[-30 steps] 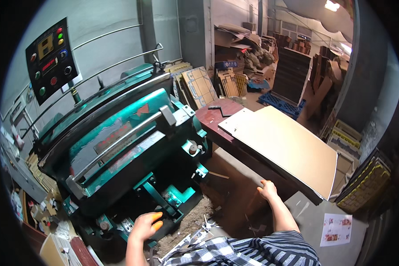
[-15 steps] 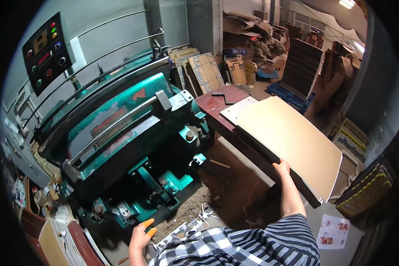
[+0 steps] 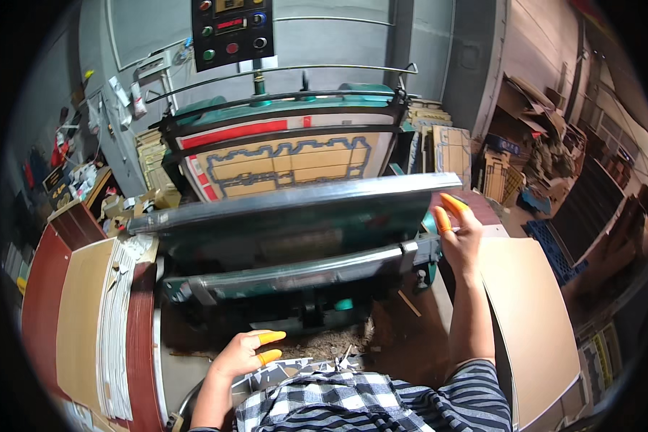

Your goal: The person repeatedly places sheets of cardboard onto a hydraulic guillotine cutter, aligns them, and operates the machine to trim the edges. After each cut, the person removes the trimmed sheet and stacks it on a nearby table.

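Note:
My right hand is raised at the right end of a die-cutting press, close to the corner of its moving platen. Orange covers sit on its thumb and a finger, which are apart with nothing between them. My left hand hovers low in front of the press, also empty, its covered thumb and finger spread. Behind the tilted platen, a cutting die with dark outlined shapes is fixed to the upright bed. A stack of tan boards lies on the right-hand table, beside my right forearm.
To the left, white and tan sheets lie stacked on a reddish-brown table. A control panel stands above the press. Offcuts litter the floor below it. Several dies lean at the back right, near a blue pallet.
My view has swung left to face the press. My right hand has left the board stack and come up beside the platen. The platen now stands apart from the bed, showing the die.

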Demonstrator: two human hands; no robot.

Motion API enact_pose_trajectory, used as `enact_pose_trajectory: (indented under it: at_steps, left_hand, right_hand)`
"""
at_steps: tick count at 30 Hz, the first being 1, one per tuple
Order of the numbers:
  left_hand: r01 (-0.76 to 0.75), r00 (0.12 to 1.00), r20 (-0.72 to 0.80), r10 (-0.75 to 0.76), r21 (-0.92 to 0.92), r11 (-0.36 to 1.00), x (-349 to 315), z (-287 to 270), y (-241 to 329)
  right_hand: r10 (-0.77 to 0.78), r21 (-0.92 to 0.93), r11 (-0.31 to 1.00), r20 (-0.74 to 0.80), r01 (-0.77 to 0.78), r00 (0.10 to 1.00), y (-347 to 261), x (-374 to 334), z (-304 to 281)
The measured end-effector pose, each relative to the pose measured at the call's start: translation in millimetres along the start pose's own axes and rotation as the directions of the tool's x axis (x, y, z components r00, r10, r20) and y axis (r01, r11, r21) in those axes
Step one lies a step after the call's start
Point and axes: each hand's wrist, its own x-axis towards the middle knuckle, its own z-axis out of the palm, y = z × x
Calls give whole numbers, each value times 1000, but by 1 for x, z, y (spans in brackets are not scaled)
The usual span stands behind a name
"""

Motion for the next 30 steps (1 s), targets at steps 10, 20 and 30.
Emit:
enact_pose_trajectory:
  at_steps: [10, 20, 30]
  left_hand:
    - [-173, 924, -352, 149, -37, 984, 31, -20, 11]
    - [287, 920, 4, -393, 677, 678, 16, -60, -93]
    - [-10, 991, -95, 94, 647, 763, -33, -81, -83]
  right_hand:
    - [335, -443, 886, 815, 136, 473, 73, -87, 170]
    - [271, -394, 885, 869, 247, 413, 12, -151, 21]
    - [-189, -361, 760, 673, 541, 715, -2, -178, -21]
